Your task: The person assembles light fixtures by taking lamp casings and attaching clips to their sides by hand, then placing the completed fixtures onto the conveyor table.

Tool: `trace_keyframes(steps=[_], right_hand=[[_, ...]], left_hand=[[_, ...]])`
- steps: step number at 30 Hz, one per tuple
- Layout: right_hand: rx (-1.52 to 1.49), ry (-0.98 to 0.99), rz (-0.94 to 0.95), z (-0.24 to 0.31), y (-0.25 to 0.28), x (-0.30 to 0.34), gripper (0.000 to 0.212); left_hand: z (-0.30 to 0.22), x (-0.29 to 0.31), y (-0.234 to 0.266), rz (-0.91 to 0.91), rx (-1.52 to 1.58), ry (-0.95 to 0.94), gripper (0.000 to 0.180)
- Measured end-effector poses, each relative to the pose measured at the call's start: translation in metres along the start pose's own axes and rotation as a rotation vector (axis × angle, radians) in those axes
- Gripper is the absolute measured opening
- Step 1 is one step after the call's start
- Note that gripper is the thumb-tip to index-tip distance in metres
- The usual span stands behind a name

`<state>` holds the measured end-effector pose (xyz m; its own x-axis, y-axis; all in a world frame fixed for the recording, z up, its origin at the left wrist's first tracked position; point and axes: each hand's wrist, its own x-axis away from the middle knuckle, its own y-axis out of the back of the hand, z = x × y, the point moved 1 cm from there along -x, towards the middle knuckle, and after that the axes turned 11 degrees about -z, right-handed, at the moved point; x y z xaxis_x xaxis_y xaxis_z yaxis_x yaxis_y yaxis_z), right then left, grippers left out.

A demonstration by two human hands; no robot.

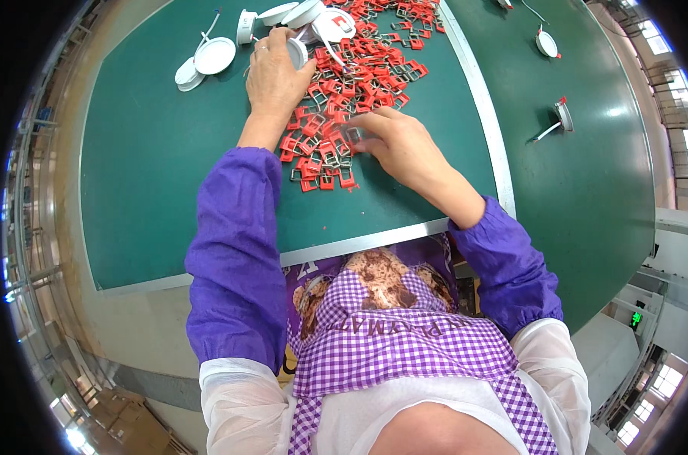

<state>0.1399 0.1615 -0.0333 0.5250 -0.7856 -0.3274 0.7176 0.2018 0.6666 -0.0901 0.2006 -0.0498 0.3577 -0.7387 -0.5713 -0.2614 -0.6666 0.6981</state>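
At the far middle of the green table (162, 174), my left hand (277, 80) is closed around a round white lamp (297, 53), whose rim shows beside the thumb. My right hand (405, 148) is at the near right edge of a heap of red clips with metal frames (363, 80). Its thumb and fingertips pinch a small metal-and-red clip (353, 135), slightly blurred. More white round lamps (277, 14) lie just beyond my left hand, some with white cables. Two others (214, 55) rest to its left.
A pale metal strip (484, 114) divides the table from a second green surface (587, 174) on the right. That surface carries a white lamp with red clips (546, 43) and another lamp tipped on its side (563, 116). Cardboard boxes (131, 421) stand on the floor at lower left.
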Motion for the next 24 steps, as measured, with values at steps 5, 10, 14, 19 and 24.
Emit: trace_keyframes(steps=[5,10,14,19,24], right_hand=[[0.160,-0.029,0.125,0.002,-0.006,-0.008,0.029],[-0.022,-0.157,0.212,0.009,0.002,-0.010,0.026],[-0.162,-0.305,0.198,0.006,0.009,0.000,0.015],[-0.301,-0.491,0.132,0.003,0.017,0.007,0.013],[-0.382,-0.526,0.020,0.005,0.026,0.007,0.018]], left_hand=[[0.008,0.009,0.028,-0.046,0.068,0.201,0.061],[0.034,0.031,0.066,-0.043,0.484,0.480,0.053],[0.042,0.055,0.097,-0.088,0.842,0.772,0.046],[0.053,0.079,0.105,-0.070,0.987,1.078,0.040],[0.051,0.083,0.108,0.296,1.721,1.374,0.035]])
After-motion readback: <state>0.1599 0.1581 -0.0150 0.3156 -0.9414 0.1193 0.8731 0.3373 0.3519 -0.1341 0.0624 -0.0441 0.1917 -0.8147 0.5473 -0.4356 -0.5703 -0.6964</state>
